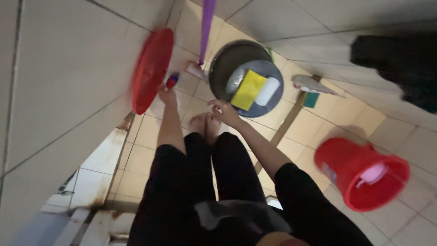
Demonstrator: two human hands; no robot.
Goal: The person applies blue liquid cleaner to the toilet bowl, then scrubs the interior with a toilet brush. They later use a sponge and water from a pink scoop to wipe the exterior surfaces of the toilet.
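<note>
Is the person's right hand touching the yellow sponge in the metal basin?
Apart. The head view shows the right hand with fingers spread beside the basin's near rim, and grey surface lies between the fingertips and the yellow sponge.

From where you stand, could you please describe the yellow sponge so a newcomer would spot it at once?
Find the round metal basin on the tiled floor, ahead of the bare feet. A grey lid lies over it, near the right hand. The sponge is the flat yellow rectangle there, beside a white roll.
</note>
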